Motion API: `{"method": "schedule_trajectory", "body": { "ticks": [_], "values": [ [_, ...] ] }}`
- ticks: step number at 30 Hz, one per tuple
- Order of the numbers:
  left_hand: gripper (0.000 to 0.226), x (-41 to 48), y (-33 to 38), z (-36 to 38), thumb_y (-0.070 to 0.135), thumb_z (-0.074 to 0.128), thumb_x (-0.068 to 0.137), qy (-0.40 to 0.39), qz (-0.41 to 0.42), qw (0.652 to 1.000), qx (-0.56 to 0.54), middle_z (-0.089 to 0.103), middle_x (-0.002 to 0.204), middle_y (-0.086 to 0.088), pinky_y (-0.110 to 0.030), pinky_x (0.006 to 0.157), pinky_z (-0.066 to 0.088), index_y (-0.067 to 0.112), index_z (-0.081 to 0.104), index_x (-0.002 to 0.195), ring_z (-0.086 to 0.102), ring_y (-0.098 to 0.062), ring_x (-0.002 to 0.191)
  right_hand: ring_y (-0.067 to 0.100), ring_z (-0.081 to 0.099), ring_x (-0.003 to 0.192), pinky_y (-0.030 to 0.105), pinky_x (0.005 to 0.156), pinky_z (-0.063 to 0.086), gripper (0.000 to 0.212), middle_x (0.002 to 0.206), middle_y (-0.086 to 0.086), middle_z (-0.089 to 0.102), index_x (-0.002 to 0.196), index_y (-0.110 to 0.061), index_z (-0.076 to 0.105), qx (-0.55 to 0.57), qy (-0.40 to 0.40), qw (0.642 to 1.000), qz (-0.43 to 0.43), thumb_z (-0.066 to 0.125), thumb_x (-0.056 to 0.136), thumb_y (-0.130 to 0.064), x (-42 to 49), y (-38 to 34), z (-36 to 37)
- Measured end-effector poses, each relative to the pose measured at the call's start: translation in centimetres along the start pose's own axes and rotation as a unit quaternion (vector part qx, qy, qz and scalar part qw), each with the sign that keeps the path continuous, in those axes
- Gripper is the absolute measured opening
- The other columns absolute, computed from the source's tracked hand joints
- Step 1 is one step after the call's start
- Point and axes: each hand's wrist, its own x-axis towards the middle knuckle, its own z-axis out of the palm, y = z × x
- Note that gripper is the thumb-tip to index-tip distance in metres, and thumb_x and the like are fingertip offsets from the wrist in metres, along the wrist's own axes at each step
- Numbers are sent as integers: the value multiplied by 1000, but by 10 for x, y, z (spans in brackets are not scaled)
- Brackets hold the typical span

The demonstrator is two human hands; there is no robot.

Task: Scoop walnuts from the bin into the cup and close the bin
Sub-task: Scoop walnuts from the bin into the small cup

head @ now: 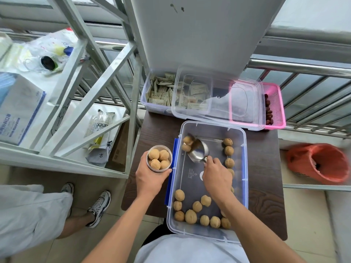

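Nearest to the camera, the clear bin stands open on the dark counter, and walnuts lie scattered along its near end and its right wall. Inside the bin, the right hand is closed around the handle of a metal scoop. Beyond this hand, the bowl of the scoop points to the far left corner, where two walnuts lie just beside its mouth. I cannot tell if any walnut is inside the scoop.

To the left of the right hand, outside the bin wall, the left hand holds a clear cup from below, fingers wrapped around it. The cup is upright and already carries several walnuts, up to its rim.

Beyond both hands, the clear lid rests over a box of sachets and a pink basket with dark red fruits. Far right of the right hand stands an orange bucket on the floor.
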Motion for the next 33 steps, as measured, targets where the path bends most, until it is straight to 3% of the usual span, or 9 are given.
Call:
{"method": "schedule_trajectory", "body": {
  "ticks": [3, 5, 10, 15, 20, 25, 28, 31, 33],
  "values": [
    [92, 1, 2, 0, 29, 104, 55, 1, 3, 1000, 1, 57, 116, 46, 5, 84, 38, 68, 48, 117, 55, 21, 108, 35, 67, 73, 31, 51, 34, 18, 90, 6, 64, 100, -13, 61, 18, -16, 999, 30, 51, 98, -28, 17, 4, 0],
    [92, 1, 3, 1, 30, 104, 55, 2, 4, 1000, 1, 57, 116, 46, 5, 85, 37, 69, 47, 116, 55, 21, 108, 31, 62, 73, 34, 53, 39, 20, 81, 4, 63, 89, -14, 59, 85, -37, 994, 49, 48, 98, -28, 21, 13, 5],
    [94, 1, 5, 0, 30, 103, 55, 1, 11, 1000, 4, 57, 116, 48, 6, 84, 37, 72, 46, 116, 54, 23, 109, 17, 42, 58, 33, 55, 31, 39, 58, 2, 48, 72, 0, 51, 357, -118, 917, 134, 48, 101, -27, 15, 26, 13],
    [91, 3, 2, -1, 33, 104, 55, -3, 7, 1000, 9, 58, 117, 42, 5, 83, 39, 67, 47, 117, 56, 19, 109, 14, 31, 55, 31, 53, 27, 41, 57, 1, 36, 68, -2, 42, 451, -83, 884, 95, 49, 102, -23, 4, 25, -1],
    [90, 1, 5, -4, 31, 104, 56, 0, 20, 1000, 10, 58, 118, 42, 5, 84, 39, 67, 47, 117, 56, 19, 110, 7, 31, 51, 23, 48, 26, 32, 56, -6, 39, 73, -11, 61, 416, -55, 907, 21, 53, 101, -25, 1, 30, -36],
    [89, -1, 11, -6, 30, 103, 56, 6, 21, 1000, -2, 59, 115, 45, 4, 82, 39, 69, 48, 114, 57, 21, 106, 9, 34, 53, 29, 53, 32, 26, 57, -8, 40, 91, -13, 71, 325, -141, 934, -44, 56, 97, -34, 7, 39, -96],
    [88, -2, 12, -6, 29, 102, 56, 0, 19, 1000, -7, 61, 113, 44, 2, 82, 39, 69, 49, 113, 58, 20, 104, 9, 33, 52, 29, 52, 32, 31, 54, -7, 40, 78, -14, 68, 239, -195, 947, -92, 56, 97, -36, 6, 25, -135],
    [81, -3, 14, -6, 30, 100, 58, 1, 18, 1000, -11, 63, 112, 40, 2, 78, 40, 66, 50, 111, 59, 19, 101, 13, 27, 51, 30, 50, 28, 45, 51, -2, 34, 63, -8, 44, 148, -222, 956, -125, 55, 97, -34, 0, 2, -163],
    [78, -2, 13, -6, 30, 99, 59, 1, 18, 1000, -10, 63, 111, 39, 2, 77, 40, 65, 51, 110, 60, 18, 101, 17, 32, 52, 34, 52, 31, 47, 50, 0, 37, 59, -10, 40, 114, -233, 959, -118, 54, 97, -34, -4, -11, -177]
  ]
}}
